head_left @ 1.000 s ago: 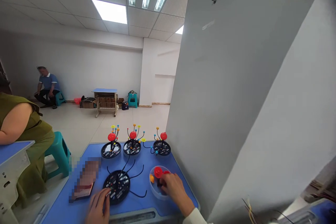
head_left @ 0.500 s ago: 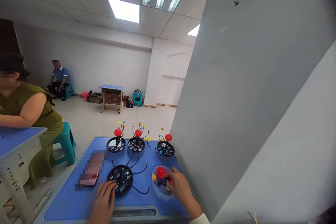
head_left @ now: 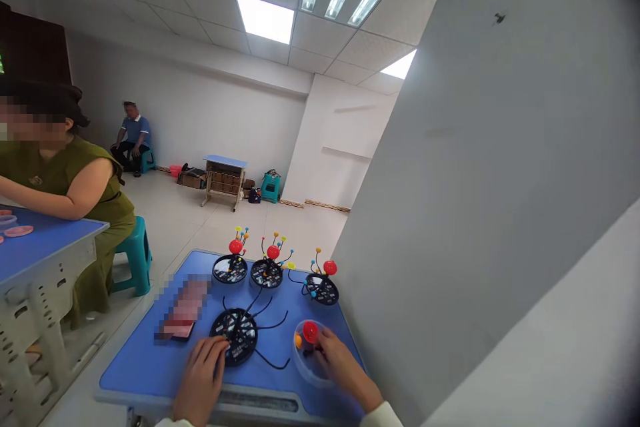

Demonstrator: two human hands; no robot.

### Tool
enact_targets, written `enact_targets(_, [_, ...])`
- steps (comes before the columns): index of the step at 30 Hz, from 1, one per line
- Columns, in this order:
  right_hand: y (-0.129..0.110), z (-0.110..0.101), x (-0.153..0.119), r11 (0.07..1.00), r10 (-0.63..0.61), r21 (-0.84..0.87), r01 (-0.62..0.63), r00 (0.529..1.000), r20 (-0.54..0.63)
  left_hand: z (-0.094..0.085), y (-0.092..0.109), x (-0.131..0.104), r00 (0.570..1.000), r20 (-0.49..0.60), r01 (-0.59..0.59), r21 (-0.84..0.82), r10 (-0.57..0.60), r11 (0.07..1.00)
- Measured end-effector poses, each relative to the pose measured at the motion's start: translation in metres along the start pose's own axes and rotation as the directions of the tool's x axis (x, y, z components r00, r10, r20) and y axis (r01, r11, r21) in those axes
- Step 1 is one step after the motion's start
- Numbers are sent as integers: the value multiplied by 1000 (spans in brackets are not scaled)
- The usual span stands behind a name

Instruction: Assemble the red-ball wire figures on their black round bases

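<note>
My left hand (head_left: 201, 371) rests at the near left rim of a black round base (head_left: 240, 347), its fingers pressed together on that edge. Several bent black rods stick out from the base, with no balls on their ends. To the right, my right hand (head_left: 343, 361) reaches into a clear plastic bowl (head_left: 311, 379), fingers closed, with the tips hidden among the parts. Just beside those fingers shows a red half-ball (head_left: 311, 331). An orange piece (head_left: 299, 341) and small dark pieces also lie in the bowl.
Three assembled models with red balls and coloured beads, a left one (head_left: 230, 269), a middle one (head_left: 267, 273) and a right one (head_left: 322, 288), line the desk's far edge. A phone (head_left: 184, 310) lies at left. A wall (head_left: 450, 213) borders the right. A person (head_left: 83, 180) sits at another desk.
The view has swung, so things sit a little differently in the picture. My right hand has dipped further into the bowl and covers more pieces. My left hand stays at the base's rim.
</note>
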State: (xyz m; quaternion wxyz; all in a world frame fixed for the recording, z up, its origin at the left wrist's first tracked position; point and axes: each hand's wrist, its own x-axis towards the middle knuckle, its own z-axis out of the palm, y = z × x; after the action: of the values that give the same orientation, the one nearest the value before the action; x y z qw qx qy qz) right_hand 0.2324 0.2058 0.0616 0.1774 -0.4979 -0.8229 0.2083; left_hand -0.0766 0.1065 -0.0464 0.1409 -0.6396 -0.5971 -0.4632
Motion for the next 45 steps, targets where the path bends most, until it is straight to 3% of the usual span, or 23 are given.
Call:
enact_targets(6, [6, -16, -11, 896, 96, 432, -99, 995, 29, 0, 5, 1, 1000, 2, 2, -22, -2, 1000])
enact_targets(11, [3, -16, -15, 752, 195, 641, -154, 981, 8, -3, 7, 2, 1000, -7, 7, -26, -7, 1000])
enact_targets(16, [-6, -19, -13, 660, 254, 733, -169, 967, -6, -3, 7, 0, 1000, -3, 3, -9, -4, 1000])
enact_targets(23, [-19, -20, -15, 600, 296, 785, -156, 954, -37, -4, 5, 1, 1000, -1, 22, -56, -22, 998])
enact_targets(28, [-42, -12, -22, 524, 321, 843, -118, 945, -67, -10, 16, -2, 988, -25, 142, -240, -152, 960])
enact_targets(30, [-62, -3, -30, 446, 312, 892, -81, 948, -69, -14, 33, -5, 965, 43, 254, -404, -259, 879])
enact_targets(32, [-86, 11, -39, 349, 293, 936, -49, 954, -59, -20, 60, -5, 911, 254, 413, -558, -326, 720])
enact_targets(34, [-110, 24, -50, 266, 269, 963, -51, 963, -23, -27, 88, -1, 814, 472, 581, -657, -339, 480])
enact_targets(37, [-135, 41, -65, 233, 226, 970, -63, 974, 9, -36, 122, 12, 712, 655, 687, -724, -251, 58])
enact_targets(38, [-140, 45, -69, 244, 217, 968, -58, 976, 3, -39, 128, 17, 695, 670, 688, -725, -261, -29])
enact_targets(41, [-143, 55, -78, 302, 223, 953, 5, 972, -75, -48, 137, 26, 643, 682, 684, -716, -348, -139])
enact_targets(45, [-141, 62, -84, 328, 219, 944, 30, 970, -108, -57, 141, 23, 636, 647, 673, -732, -420, -107])
